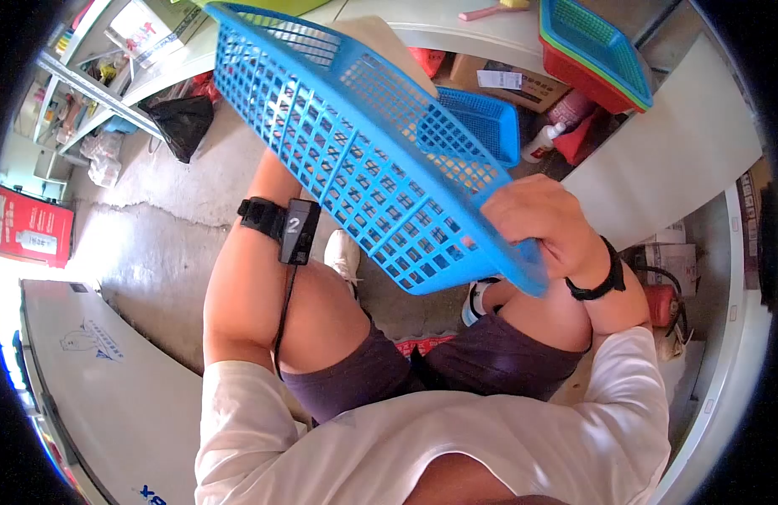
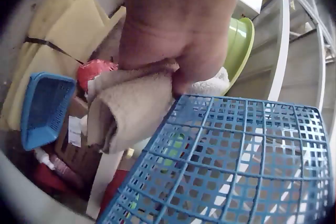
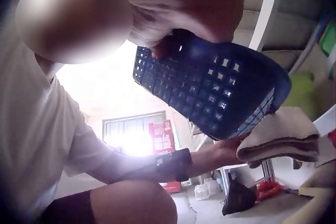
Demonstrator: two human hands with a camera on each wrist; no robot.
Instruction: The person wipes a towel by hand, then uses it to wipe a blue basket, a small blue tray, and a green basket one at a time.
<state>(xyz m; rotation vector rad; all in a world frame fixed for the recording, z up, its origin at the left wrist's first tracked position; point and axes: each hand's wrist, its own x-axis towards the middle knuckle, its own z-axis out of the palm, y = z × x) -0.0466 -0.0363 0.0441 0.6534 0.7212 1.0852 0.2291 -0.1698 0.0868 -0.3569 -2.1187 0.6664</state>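
A large blue lattice basket (image 1: 355,168) is held tilted in front of the knees, its side turned towards the head camera. My right hand (image 1: 540,219) grips the basket's near right end, fingers curled over the rim. Behind the basket, my left hand (image 2: 173,40) holds a folded beige cloth (image 2: 136,111), which looks thick and towel-like. In the left wrist view the basket's edge lies right beside the left thumb. The head view shows only a bit of the cloth above the far rim and hides the left hand. From the right wrist view, the cloth (image 3: 283,134) sits just past the basket's lower end.
Nested blue, green and red baskets (image 1: 599,55) stand at upper right. A smaller blue basket (image 1: 498,126), cardboard box (image 1: 532,88) and white bottle (image 1: 543,143) are below. A black bag (image 1: 183,122) hangs by the left shelf; a green basin (image 2: 241,45) stands behind.
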